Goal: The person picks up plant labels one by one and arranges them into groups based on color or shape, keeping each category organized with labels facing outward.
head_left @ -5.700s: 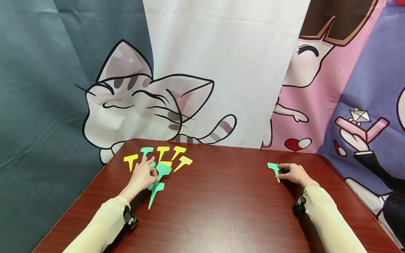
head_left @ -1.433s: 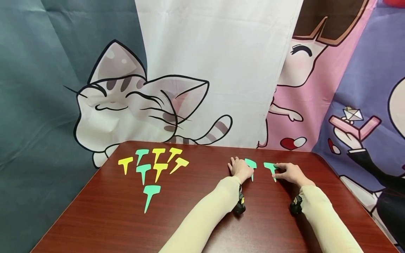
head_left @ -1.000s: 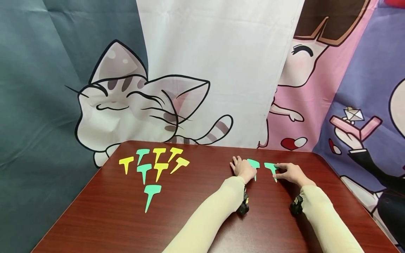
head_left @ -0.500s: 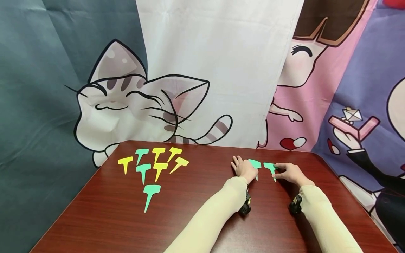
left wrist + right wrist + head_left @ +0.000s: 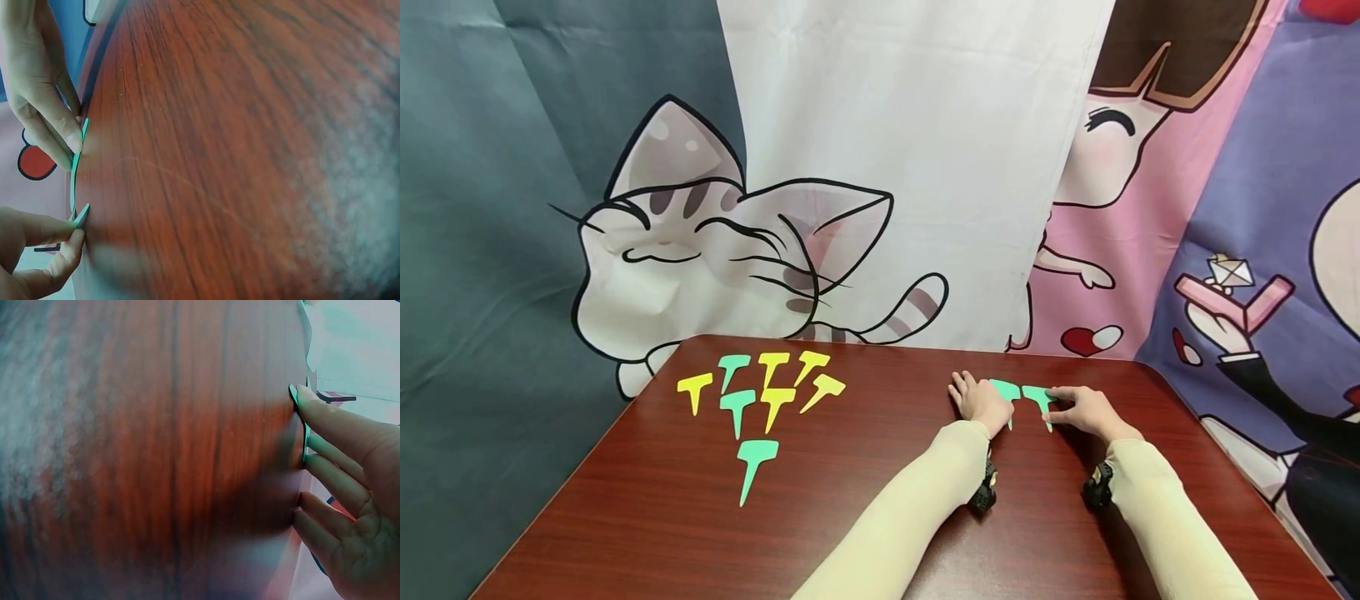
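Two green T-shaped plant labels lie side by side at the table's right back, their heads close together. My left hand [image 5: 985, 404] pinches the left plant label [image 5: 1006, 389] between thumb and finger, its other fingers spread out over the wood. In the left wrist view, thumb and fingertip meet on that label [image 5: 82, 217]. My right hand [image 5: 1093, 412] holds the right plant label [image 5: 1037, 397] by its edge, thumb low at the stem and fingers at the head. In the right wrist view, the thumb and fingertips span this label [image 5: 305, 442].
On the left of the brown table [image 5: 865, 500] lie several more plant labels, flat and apart: yellow ones such as the yellow label [image 5: 694, 388], and green ones, the nearest green label [image 5: 757, 454] in front. A printed cloth backdrop [image 5: 925, 167] hangs behind the table's back edge.
My left hand has carried a green label from the left group across to the right hand's label, then slid it slightly right, narrowing the gap. The right hand has stayed in place.
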Tool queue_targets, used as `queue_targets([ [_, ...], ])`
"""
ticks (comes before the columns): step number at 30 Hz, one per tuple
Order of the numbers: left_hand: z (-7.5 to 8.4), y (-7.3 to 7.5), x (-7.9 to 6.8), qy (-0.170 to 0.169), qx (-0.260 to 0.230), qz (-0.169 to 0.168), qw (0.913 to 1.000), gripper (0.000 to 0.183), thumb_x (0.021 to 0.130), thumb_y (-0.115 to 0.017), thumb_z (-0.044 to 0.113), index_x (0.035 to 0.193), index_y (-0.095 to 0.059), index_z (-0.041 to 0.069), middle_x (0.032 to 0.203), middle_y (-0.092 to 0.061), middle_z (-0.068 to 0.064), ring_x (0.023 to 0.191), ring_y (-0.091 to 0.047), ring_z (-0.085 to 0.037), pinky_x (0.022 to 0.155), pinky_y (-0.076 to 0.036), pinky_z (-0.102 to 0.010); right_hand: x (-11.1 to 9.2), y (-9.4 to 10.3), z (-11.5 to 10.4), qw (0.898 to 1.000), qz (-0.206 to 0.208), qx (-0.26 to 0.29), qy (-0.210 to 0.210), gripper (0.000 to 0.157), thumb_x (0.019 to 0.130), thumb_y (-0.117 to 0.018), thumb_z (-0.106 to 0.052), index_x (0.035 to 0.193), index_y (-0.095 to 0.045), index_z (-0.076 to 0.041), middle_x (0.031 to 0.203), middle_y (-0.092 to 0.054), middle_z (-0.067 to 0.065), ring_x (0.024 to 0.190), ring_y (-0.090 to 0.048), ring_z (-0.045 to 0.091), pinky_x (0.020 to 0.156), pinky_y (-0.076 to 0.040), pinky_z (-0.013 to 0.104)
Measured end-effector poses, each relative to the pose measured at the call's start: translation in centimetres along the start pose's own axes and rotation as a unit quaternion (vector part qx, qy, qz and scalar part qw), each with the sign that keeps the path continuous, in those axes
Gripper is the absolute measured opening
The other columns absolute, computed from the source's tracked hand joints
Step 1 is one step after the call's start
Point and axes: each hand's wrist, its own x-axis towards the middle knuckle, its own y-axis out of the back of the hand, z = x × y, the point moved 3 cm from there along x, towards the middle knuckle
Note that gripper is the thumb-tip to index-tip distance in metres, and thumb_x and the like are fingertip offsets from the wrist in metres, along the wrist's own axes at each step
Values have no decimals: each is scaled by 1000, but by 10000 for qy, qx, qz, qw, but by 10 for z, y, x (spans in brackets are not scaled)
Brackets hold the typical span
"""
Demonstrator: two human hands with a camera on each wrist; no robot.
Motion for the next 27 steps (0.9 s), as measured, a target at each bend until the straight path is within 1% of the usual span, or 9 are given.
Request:
queue_targets([
  [3,-1,0,0,13,-41,40,10000,14,77,-69,25,73,-70,11,150,-37,-13,146,-19,-31,117,-16,-46,-1,0,-1,10000,-12,29,-3,65,78,-76,-36,128,-57,-1,126,-56,30,118,-46,51,95,-38,63],
  [6,-1,1,0,-11,-87,54,9999,16,77,-70,23,67,-67,11,150,-37,-14,146,-18,-31,117,-16,-46,-1,-1,-1,10000,-35,67,-23,65,78,-76,-36,129,-57,-1,127,-55,31,119,-45,51,96,-37,64],
  [13,-4,3,1,-123,-136,-81,9998,18,79,-68,24,68,-67,11,151,-34,-14,146,-16,-32,118,-15,-46,-2,-1,0,9999,-56,90,-51,65,79,-75,-36,130,-56,-1,128,-54,31,120,-44,52,96,-37,64],
  [20,-5,9,-2,-243,-152,-186,9994,17,80,-66,25,82,-71,10,150,-36,-15,146,-17,-33,118,-15,-45,-3,-1,1,10000,-43,68,-38,66,78,-75,-37,130,-56,-1,129,-53,31,121,-42,53,97,-36,65],
  [22,-6,11,-3,-345,-140,-136,9992,22,80,-65,26,94,-71,9,148,-39,-14,145,-20,-32,118,-17,-44,-3,-1,1,10000,-34,60,-34,65,78,-75,-37,130,-56,-1,129,-53,31,121,-43,53,97,-36,64],
  [24,-8,16,-4,-501,-160,-41,9986,31,81,-64,27,105,-68,9,144,-45,-12,143,-25,-32,117,-20,-44,-3,-1,0,10000,-31,59,-30,65,78,-75,-37,130,-56,-1,129,-53,31,121,-43,53,97,-36,64],
  [27,-11,23,-4,-734,-151,156,9971,39,81,-64,28,114,-62,9,128,-56,-8,134,-39,-28,113,-28,-41,-2,-1,0,9999,-30,96,-20,65,78,-75,-36,130,-56,-1,129,-53,31,122,-43,52,97,-36,64],
])
